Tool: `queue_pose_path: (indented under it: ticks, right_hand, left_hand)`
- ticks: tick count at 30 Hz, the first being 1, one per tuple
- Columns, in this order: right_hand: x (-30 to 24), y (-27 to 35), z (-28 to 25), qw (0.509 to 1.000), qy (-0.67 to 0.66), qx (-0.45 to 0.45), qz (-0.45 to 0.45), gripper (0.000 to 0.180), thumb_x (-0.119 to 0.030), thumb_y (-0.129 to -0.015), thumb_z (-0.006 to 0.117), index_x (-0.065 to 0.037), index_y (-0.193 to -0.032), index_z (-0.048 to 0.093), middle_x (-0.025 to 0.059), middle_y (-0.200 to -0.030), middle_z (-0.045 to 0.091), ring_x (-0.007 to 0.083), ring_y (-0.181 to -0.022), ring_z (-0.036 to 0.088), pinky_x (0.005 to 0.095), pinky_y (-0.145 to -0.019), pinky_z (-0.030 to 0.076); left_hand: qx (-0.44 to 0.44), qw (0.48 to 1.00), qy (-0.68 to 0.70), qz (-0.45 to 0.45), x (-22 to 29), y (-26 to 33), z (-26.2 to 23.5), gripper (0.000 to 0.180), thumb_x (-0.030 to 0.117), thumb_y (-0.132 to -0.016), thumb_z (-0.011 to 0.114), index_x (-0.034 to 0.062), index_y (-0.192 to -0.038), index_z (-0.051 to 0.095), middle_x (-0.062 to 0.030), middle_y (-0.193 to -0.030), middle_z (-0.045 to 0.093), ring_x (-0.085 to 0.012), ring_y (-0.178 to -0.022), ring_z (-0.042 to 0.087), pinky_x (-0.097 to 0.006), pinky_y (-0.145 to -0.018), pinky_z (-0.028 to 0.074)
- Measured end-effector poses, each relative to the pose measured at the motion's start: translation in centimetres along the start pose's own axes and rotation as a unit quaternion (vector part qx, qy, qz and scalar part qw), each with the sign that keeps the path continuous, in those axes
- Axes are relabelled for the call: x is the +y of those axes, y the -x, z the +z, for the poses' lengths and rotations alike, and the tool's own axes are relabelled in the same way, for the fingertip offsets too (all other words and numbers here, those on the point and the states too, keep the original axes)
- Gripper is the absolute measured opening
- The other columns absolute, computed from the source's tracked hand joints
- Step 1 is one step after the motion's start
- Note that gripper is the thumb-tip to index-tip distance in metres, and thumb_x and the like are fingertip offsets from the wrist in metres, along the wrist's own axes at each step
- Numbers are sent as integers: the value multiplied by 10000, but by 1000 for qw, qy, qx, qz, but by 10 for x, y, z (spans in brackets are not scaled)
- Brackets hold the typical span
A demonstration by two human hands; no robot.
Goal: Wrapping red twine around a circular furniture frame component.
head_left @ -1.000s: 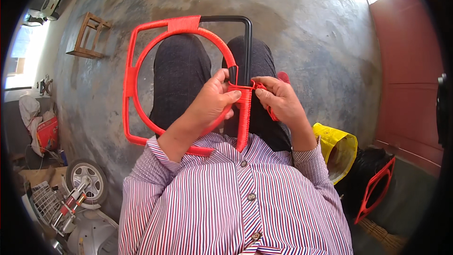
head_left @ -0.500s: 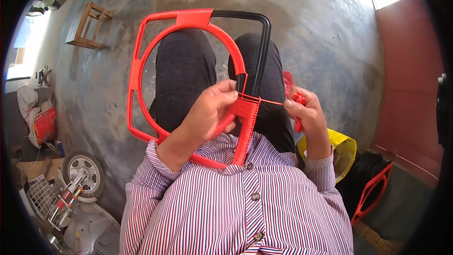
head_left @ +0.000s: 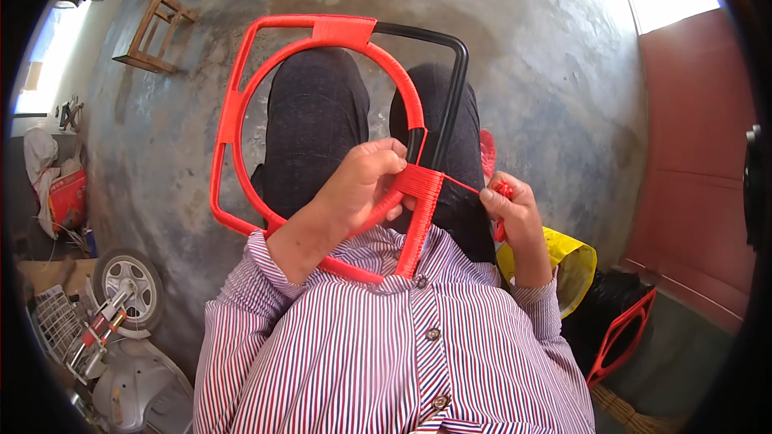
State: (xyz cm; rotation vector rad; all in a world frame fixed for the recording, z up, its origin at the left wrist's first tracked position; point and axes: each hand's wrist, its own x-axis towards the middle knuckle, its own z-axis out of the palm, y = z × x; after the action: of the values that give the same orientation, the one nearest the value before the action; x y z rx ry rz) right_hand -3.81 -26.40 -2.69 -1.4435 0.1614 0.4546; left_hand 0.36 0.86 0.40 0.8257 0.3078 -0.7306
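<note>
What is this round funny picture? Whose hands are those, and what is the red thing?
The picture comes from a camera worn on a person's head, looking down, so it bends at the edges. You see that person's own lap and striped shirt. The left hand grips a metal frame, mostly wrapped in red cord. The right hand pulls a red cord tight out from the frame. One bar is bare black. On the floor lie a wooden stool, a wheel, a yellow bag and another red frame.
</note>
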Motion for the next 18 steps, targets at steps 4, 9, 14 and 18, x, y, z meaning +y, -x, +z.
queue_pose_path:
  ticks: [4,9,14,18]
  right_hand:
    - [6,-16,-17,991,-117,52,49,261,-248,-965,613,-95,-782,509,-40,-592,439,64,-524,384,249,-467,294]
    - [60,-35,-108,835,-538,100,-60,228,-281,-1002,522,-119,-843,553,-32,-581,438,80,-479,364,253,-428,275]
    - [47,-39,-109,865,-464,189,-31,197,-264,-984,519,-97,-905,587,-22,-653,483,93,-539,408,254,-481,340]
    - [-34,-53,-21,958,-236,149,-61,198,-156,-898,544,-54,-1028,653,35,-781,536,137,-656,504,257,-620,438]
  left_hand:
    - [-8,1000,5,2,5,-5,2,155,104,-876,447,16,-988,508,-144,-800,642,-219,-591,634,-298,-393,461]
    - [-13,1000,13,-11,0,-8,-2,196,100,-872,430,4,-1025,506,-137,-837,642,-213,-633,637,-290,-416,466]
    - [9,999,-29,12,-5,-11,-2,246,128,-897,438,-3,-1095,503,-115,-879,638,-205,-675,636,-282,-492,498]
    - [55,993,-64,77,-4,-9,10,331,200,-942,475,4,-1209,482,-99,-1043,604,-169,-914,609,-264,-698,518]
